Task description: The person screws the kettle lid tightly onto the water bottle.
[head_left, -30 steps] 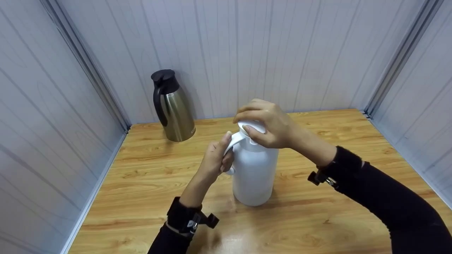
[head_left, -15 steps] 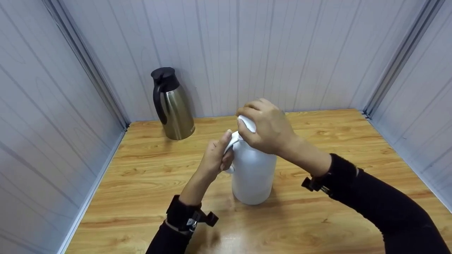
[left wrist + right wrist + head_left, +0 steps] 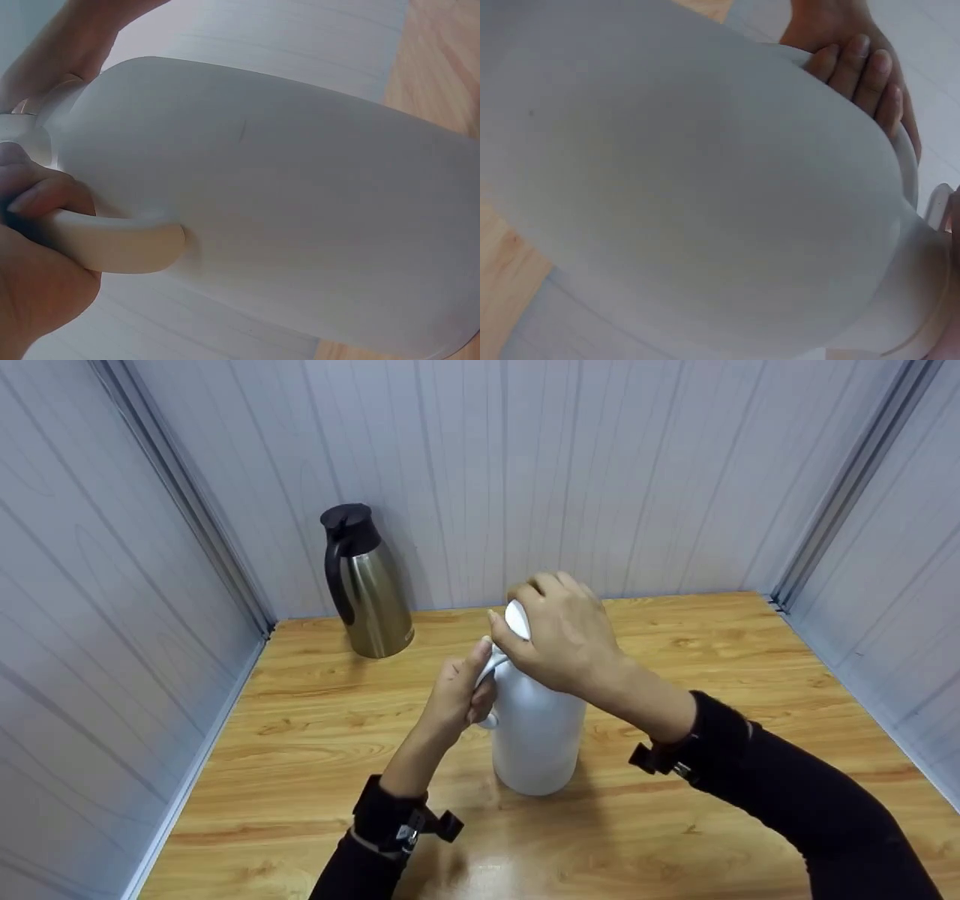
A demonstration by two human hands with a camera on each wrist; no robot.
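Note:
A white thermos jug stands upright at the middle of the wooden table. My left hand grips its curved white handle, with fingers wrapped round it and the thumb on top. My right hand covers and grips the white lid from above; most of the lid is hidden under the palm. In the left wrist view the jug fills the frame, with the handle in my left hand. The right wrist view shows the jug body and my left hand's fingers behind it.
A steel jug with a black lid and handle stands at the back left, near the wall corner. Grey panel walls close the table in on the left, back and right. Bare wood lies to the right of the white jug and in front of it.
My right hand has twisted round the lid, its fingers swinging left toward the handle and its wrist shifting left. Less of the lid shows now. The left hand and jug stay put.

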